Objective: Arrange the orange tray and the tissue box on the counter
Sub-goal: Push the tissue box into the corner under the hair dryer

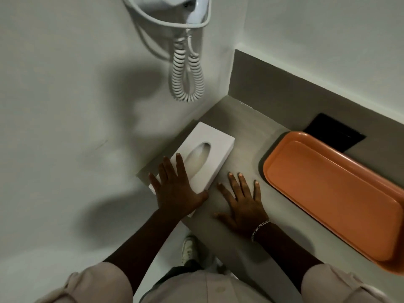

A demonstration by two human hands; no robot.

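L hand (175, 189) flat on tissue box (207, 154).

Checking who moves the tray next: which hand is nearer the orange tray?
Right. The right hand lies flat on the counter beside the orange tray; the left hand rests on the tissue box, farther away.

glossy orange tray (332, 197), matt grey counter (238, 136)

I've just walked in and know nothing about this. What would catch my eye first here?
Probably the orange tray, the one bright colour, lying empty on the right of the grey counter. Next, the white tissue box at the counter's left end by the wall, with the left hand flat on its near end and the right hand spread on the counter beside it. Above hangs a wall-mounted hair dryer with its coiled cord.
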